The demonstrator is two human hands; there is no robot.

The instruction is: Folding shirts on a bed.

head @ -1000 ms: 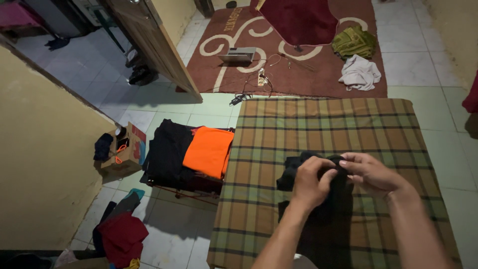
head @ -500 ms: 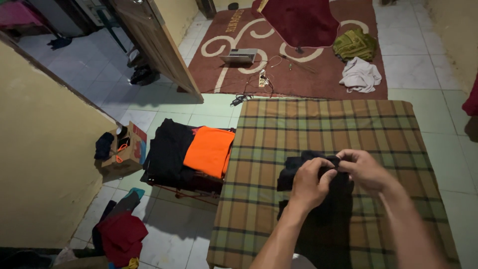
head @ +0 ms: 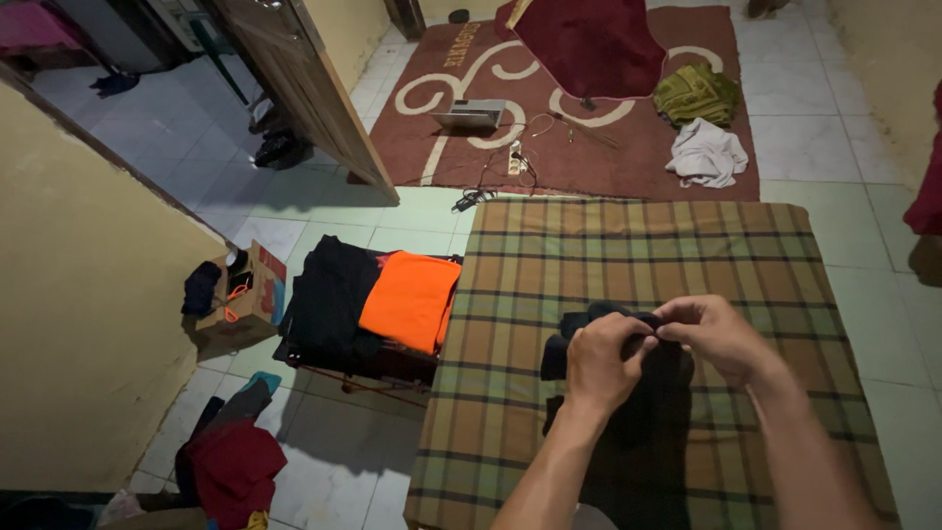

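Both the left hand point(head: 599, 361) and right hand point(head: 714, 336) pinch the dark garment point(head: 638, 402) at its top edge, lower centre on the plaid surface point(head: 638, 245); it looks soft, light, floppy.

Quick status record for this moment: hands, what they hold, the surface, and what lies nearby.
left hand: gripping the top edge of the black garment
right hand: pinching the same edge, beside the left
surface: plaid cloth under the garment
to the left: orange folded garment on a pile of dark clothes
floor beyond: maroon rug, white cloth, olive cloth
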